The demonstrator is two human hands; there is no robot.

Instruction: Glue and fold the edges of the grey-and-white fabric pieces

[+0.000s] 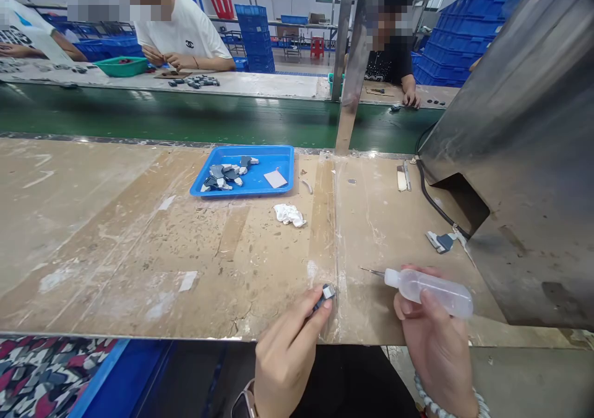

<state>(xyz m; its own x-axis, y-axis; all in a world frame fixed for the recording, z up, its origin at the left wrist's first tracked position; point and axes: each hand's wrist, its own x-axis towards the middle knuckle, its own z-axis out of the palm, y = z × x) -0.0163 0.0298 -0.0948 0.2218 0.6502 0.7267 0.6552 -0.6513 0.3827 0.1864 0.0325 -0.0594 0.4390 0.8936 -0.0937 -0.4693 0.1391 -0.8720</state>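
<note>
Pinched between thumb and fingertips of the left hand [288, 344], a small dark-and-white part [328, 292] sits at the near side of the table [139, 269] (head view). To the right of this pinch, the right hand [435, 334] closes around a translucent bottle [448, 294], thumb and fingers wrapped on its side. Its thin needle [372, 272] points leftward, its tip near the held part but apart from it. Ahead of the left pinch and somewhat left lies a blue tray [266, 158] with several grey-and-white pieces [225, 175] and a pale card [275, 179]; between tray and pinch rests a crumpled white wad [289, 215]. Ahead of the bottle grip, beside a metal housing [524, 158], lies a loose grey-and-white piece [443, 242]. The step in hand appears to be lining up needle and part. From this pose, the next move would call for a steady left pinch, the upper face left uncovered, and a light approach with little squeeze on the bottle.
</note>
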